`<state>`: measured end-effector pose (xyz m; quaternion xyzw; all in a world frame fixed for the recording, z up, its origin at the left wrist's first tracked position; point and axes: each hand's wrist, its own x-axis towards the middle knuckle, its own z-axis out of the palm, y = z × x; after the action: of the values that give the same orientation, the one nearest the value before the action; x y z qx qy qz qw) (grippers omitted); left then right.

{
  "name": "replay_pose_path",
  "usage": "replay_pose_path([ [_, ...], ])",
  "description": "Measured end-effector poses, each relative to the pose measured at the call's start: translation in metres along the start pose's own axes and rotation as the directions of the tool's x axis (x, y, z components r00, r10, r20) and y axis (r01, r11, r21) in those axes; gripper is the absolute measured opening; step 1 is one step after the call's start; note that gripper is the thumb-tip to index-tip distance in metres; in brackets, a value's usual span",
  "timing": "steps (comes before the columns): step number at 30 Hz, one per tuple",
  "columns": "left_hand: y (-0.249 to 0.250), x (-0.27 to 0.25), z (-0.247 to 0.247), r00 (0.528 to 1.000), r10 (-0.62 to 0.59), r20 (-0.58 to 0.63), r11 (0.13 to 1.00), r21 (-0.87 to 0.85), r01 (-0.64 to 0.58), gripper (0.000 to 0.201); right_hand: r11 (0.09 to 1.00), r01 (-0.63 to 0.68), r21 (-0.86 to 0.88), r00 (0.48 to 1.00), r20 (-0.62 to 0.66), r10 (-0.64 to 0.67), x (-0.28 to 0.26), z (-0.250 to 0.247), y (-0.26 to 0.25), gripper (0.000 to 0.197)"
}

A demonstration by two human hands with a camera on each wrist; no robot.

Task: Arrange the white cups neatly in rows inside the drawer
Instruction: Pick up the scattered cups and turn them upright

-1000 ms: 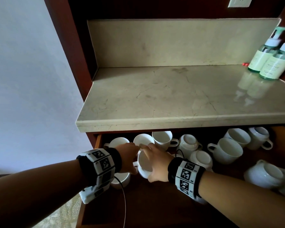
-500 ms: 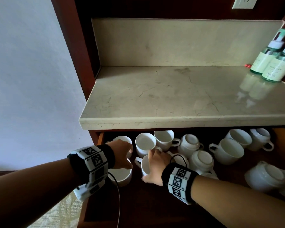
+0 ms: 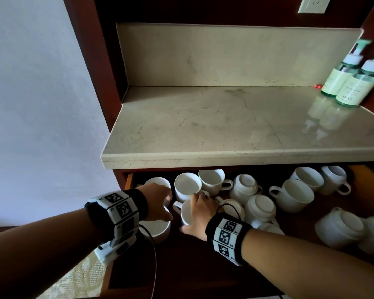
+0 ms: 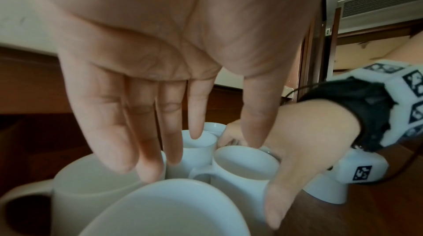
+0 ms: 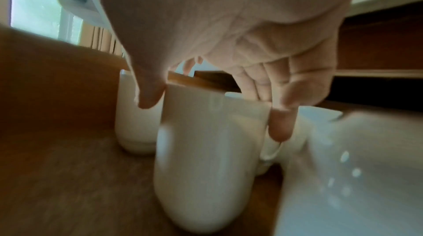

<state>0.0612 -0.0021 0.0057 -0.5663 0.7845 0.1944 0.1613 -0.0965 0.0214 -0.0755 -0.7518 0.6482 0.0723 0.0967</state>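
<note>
Head view: your right hand (image 3: 200,214) grips an upright cup (image 3: 187,212) from above in the drawer's (image 3: 203,277) left end, its handle at 9 o'clock toward your left hand (image 3: 158,201), which hovers with fingers straight over the bowl (image 3: 156,228), holding nothing. Loose cups (image 3: 294,195) lie at 3 o'clock, nearer your right; the counter (image 3: 225,130) hides the back row

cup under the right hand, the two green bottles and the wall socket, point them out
cup under the right hand (image 3: 185,214), head view, its left side wall
green bottles (image 3: 354,89), head view, label of the nearer one
wall socket (image 3: 313,4), head view, its white faceplate
</note>
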Motion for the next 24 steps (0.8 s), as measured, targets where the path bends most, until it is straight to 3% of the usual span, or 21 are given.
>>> replay_pose_path([
  [3, 0.003, 0.0, -0.001, 1.0, 0.015, -0.008, 1.0, 0.006, -0.014, 0.058, 0.998, 0.023, -0.055, 1.0, -0.009, -0.023, -0.004, -0.014, 0.005, 0.095],
  [7, 0.006, -0.002, -0.006, 0.999, 0.036, -0.019, 0.999, 0.024, -0.036, 0.056, 0.993, 0.037, -0.113, 0.999, -0.002, -0.038, -0.007, -0.044, 0.045, 0.083],
  [13, 0.012, 0.003, -0.009, 0.997, 0.071, -0.027, 0.997, 0.032, -0.07, 0.047, 0.982, -0.012, -0.186, 0.963, 0.261, 0.061, 0.002, -0.041, 0.081, 0.099],
  [17, 0.023, 0.006, -0.015, 0.995, 0.088, -0.042, 0.996, 0.038, -0.087, 0.054, 0.99, -0.019, -0.141, 0.94, 0.334, 0.066, 0.002, -0.034, 0.077, 0.106],
  [24, 0.04, 0.011, -0.023, 0.99, 0.131, -0.045, 0.991, -0.018, -0.132, 0.057, 0.982, -0.012, -0.186, 0.958, 0.279, 0.065, -0.003, -0.04, 0.076, 0.072],
])
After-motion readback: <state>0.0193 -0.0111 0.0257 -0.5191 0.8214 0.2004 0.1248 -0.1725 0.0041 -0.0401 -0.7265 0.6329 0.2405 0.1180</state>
